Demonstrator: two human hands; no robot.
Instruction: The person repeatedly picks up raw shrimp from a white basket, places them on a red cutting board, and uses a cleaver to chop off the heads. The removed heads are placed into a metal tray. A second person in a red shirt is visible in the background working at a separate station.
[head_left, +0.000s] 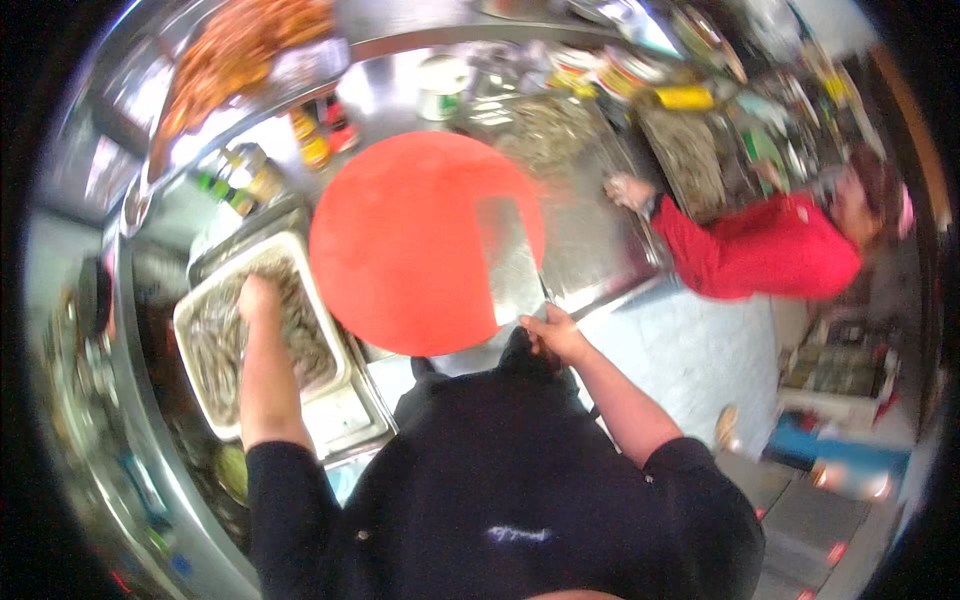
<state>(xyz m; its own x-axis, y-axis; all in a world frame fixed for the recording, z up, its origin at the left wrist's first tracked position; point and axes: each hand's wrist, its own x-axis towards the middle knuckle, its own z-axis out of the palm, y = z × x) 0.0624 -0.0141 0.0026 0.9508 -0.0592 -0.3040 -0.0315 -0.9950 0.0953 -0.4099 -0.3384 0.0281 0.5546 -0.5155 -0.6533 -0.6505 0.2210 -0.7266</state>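
Observation:
My left hand (259, 300) reaches down into a white plastic tub (334, 330) on the left. Its fingers touch a heap of wet, greyish shrimp (307, 341), and their tips are hidden by blur. My right hand (556, 335) grips the handle of a broad steel cleaver (514, 277). The blade lies over the right side of a round red cutting board (405, 240), pointing away from me. On the board's surface faint wet marks show.
At right, a person in a red sleeve (772, 244) extends a hand (628, 191) over the steel counter (592, 240). Shrimp (551, 131) lie beyond the board, near a white can (441, 86). Bottles (309, 139) stand behind left. Reddish-orange food (240, 56) fills a raised tray.

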